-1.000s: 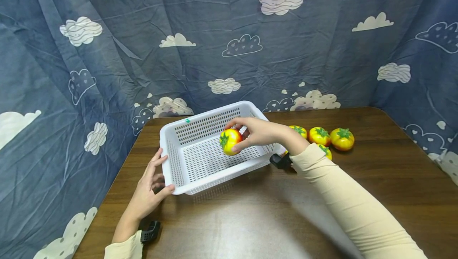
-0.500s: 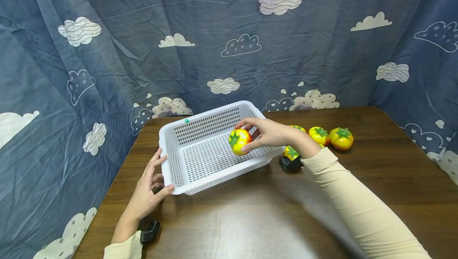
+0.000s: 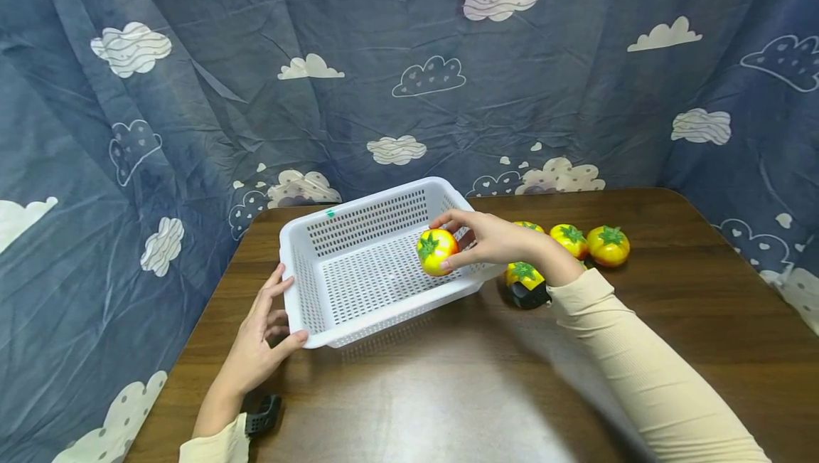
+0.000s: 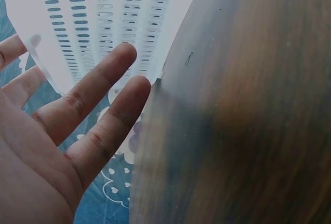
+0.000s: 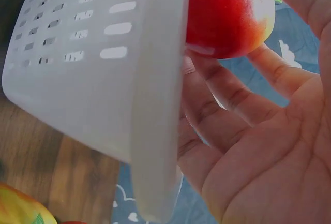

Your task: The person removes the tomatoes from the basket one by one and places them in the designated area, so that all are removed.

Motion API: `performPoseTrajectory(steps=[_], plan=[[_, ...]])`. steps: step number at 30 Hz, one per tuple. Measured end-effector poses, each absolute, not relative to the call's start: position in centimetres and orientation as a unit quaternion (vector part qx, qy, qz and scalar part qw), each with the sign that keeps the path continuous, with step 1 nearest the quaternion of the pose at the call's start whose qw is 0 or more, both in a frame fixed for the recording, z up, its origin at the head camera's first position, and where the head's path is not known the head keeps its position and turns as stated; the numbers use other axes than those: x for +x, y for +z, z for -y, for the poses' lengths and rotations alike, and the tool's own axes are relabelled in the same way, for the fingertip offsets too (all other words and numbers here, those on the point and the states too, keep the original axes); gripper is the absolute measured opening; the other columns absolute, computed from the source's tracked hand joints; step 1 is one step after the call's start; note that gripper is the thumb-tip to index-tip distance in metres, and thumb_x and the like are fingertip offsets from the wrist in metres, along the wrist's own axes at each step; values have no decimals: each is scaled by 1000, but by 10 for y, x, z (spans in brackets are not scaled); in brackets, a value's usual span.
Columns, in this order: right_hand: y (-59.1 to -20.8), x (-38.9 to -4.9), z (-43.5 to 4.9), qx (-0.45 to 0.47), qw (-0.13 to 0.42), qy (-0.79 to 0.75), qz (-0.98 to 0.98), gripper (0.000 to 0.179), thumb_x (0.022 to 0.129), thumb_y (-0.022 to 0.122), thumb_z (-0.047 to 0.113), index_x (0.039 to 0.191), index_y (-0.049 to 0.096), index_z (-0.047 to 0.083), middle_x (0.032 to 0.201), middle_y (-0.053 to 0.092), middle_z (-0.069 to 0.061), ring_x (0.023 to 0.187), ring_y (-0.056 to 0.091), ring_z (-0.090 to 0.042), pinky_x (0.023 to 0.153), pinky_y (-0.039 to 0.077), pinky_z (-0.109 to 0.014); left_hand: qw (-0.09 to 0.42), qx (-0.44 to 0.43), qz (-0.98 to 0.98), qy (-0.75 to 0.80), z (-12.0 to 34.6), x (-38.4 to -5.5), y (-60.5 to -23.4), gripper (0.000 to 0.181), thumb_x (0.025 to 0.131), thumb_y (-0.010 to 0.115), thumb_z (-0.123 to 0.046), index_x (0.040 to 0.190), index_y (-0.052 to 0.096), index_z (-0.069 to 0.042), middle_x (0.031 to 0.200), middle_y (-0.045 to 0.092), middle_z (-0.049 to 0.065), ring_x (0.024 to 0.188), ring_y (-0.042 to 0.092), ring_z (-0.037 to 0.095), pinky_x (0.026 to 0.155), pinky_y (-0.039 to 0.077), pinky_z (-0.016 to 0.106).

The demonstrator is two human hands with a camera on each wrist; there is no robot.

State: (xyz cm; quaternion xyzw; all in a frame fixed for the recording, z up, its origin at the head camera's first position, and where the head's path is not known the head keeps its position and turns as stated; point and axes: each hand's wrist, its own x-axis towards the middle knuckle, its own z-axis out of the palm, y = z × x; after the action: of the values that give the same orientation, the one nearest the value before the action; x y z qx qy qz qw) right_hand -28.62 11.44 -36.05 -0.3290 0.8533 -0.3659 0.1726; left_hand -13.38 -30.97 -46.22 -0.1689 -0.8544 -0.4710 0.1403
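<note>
A white perforated plastic basket (image 3: 377,324) stands angled on the wooden table. My left hand (image 3: 254,346) is spread at its left end, thumb and two fingertips on the rim. Two other straight fingers (image 4: 108,136) show below the rim in the left wrist view, apart from the side wall. With thumb and fingers, my right hand (image 3: 495,239) grips a yellow-red tomato (image 3: 435,253) over the basket's right part, its green star-shaped top facing left. The right wrist view shows the tomato's red underside (image 5: 227,17) just beyond the basket rim (image 5: 158,105).
Several similar tomatoes (image 3: 608,246) lie on the table right of the basket, partly behind my right forearm. A black wrist device (image 3: 264,414) is on my left wrist. A blue cloud-print cloth (image 3: 358,50) hangs behind the table (image 3: 384,406).
My right hand has moved to the right within the basket's outline, carrying the tomato toward the basket's right end. My left hand keeps its place on the rim. The head view has shifted slightly.
</note>
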Motion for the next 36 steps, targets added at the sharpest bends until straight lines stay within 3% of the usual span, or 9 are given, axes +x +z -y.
performPoseTrajectory(steps=[10,36], plan=[[-361,-284,-121,-319,165,-387,-849,66,88,91,28,144,57,20,140,65,-14,109,72,-28,104,58,-49,144,-174,852,-473,310,-133,-462,87,85,82,-1,162,42,-9,180,21,10,105,72,7,80,61,25],[-365,-283,-133,-316,155,-406,-843,67,89,89,24,147,56,17,142,64,-15,117,68,-29,107,58,-49,133,-166,858,-468,311,-133,-459,86,86,82,-3,162,42,-11,180,21,10,104,73,10,81,62,26]])
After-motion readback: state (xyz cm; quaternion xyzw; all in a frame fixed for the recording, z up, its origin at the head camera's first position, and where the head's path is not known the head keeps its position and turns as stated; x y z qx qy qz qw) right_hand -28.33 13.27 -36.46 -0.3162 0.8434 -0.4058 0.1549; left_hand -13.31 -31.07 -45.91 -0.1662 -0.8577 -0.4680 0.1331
